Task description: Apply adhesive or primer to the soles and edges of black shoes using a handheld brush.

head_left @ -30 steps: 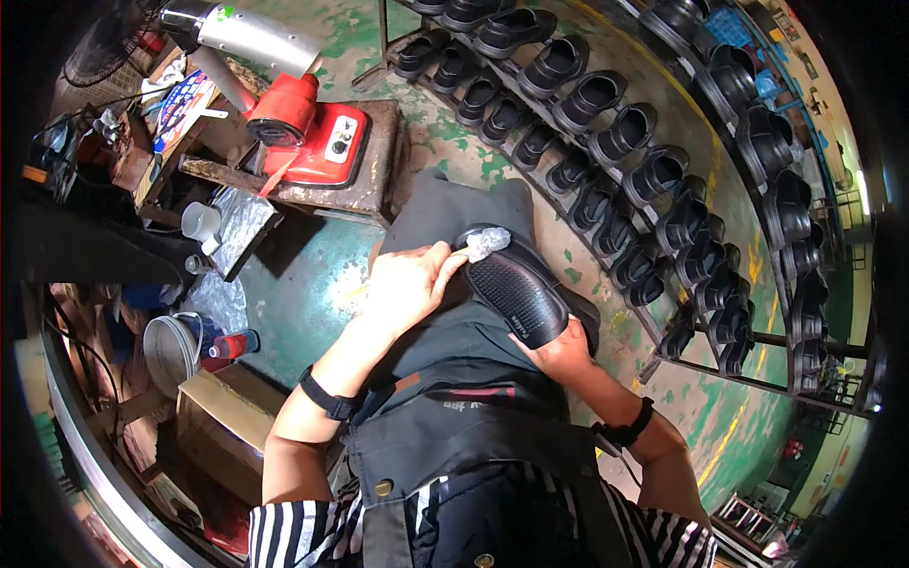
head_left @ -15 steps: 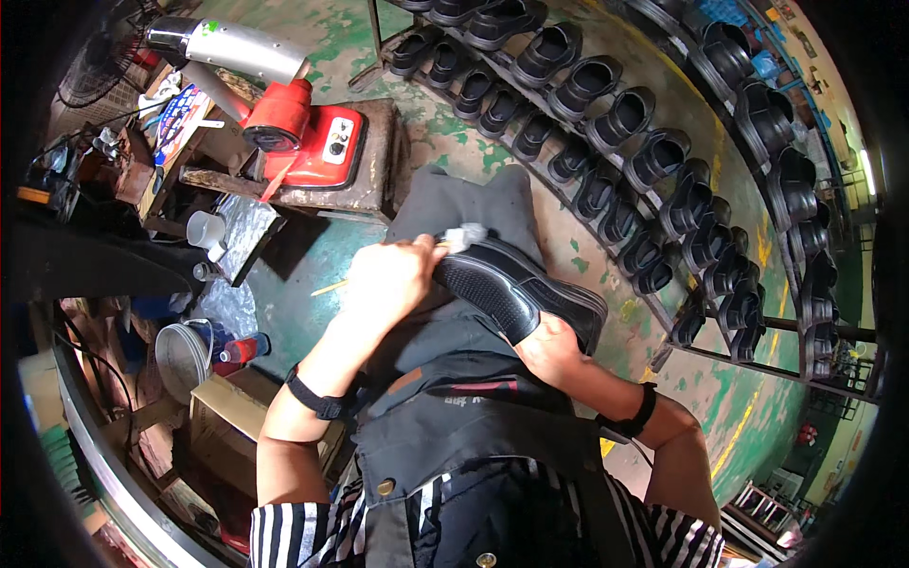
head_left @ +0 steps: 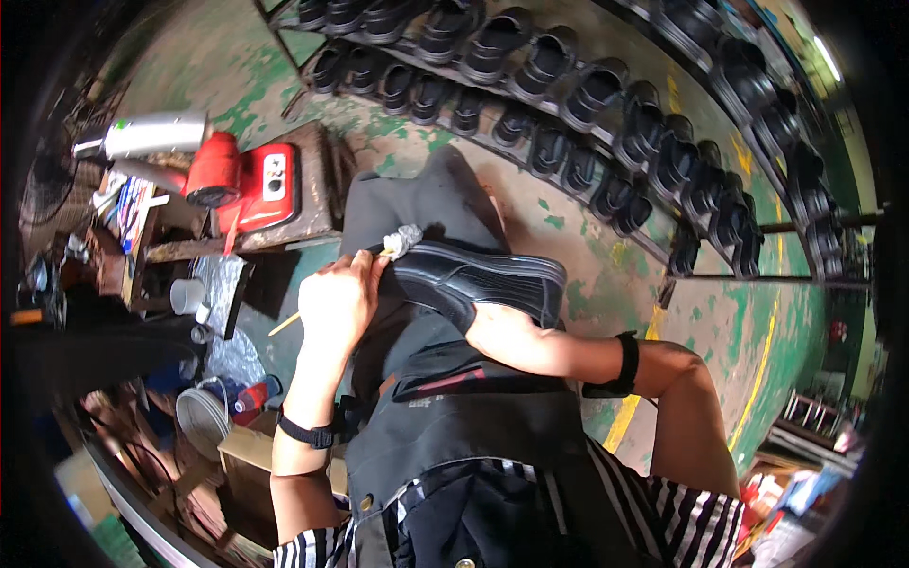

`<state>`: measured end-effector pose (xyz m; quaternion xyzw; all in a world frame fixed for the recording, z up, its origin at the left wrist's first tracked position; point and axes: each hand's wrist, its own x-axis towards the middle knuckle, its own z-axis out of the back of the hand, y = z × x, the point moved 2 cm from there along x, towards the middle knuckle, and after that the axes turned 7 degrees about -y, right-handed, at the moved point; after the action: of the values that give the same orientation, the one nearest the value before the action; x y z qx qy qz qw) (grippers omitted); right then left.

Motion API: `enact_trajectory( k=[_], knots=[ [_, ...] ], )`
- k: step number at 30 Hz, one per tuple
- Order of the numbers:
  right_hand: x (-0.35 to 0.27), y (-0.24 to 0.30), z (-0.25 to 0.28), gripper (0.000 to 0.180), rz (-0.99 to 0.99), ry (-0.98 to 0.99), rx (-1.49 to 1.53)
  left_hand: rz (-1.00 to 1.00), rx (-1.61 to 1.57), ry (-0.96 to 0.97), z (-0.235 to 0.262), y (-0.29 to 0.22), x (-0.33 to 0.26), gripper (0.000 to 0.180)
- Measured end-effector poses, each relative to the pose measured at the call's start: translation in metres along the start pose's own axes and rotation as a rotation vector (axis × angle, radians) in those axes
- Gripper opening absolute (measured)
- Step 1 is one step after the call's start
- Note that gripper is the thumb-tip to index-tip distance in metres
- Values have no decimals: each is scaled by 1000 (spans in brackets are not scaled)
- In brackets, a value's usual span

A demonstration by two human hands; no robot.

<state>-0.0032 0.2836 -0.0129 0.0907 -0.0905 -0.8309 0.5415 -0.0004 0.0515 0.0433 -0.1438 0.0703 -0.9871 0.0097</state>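
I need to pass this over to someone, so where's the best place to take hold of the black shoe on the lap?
Probably grip the black shoe at its free heel end, coming from the person's right. It lies on its side across the apron, sole edge facing away. The toe is taken up by the left hand and a pale cloth wad, and the right hand supports it underneath.

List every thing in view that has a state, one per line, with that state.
black shoe: lying tilted across the lap, sole edge turned up
left hand: closed on a thin stick, pressed to the shoe's toe end
white wad: at the shoe's tip
right hand: under the shoe, mostly hidden, supporting it
red machine: resting on a wooden stand
shoe rack: rows filled with black shoes
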Motion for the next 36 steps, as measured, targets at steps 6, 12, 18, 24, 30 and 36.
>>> enact_trajectory(
  k=[6,12,18,24,30,36],
  knots=[
    [-4,-3,-6,34,5,-144,-125,-152,-31,-71,11,-42,28,26],
    [-18,-28,16,26,-156,-331,95,-167,-172,-78,17,-60,49,17],
    [-96,-121,-17,25,-1071,-657,953,-39,-377,-106,7,-69,65,13],
    [-230,-213,-147,24,-1546,-1319,1148,116,-396,77,-28,-62,61,17],
    [-358,-363,-221,28,-1908,-1451,436,127,-397,167,-48,-73,69,19],
    [-395,-483,-185,21,-1806,-1213,286,177,-325,266,-65,-88,76,20]
  ],
)
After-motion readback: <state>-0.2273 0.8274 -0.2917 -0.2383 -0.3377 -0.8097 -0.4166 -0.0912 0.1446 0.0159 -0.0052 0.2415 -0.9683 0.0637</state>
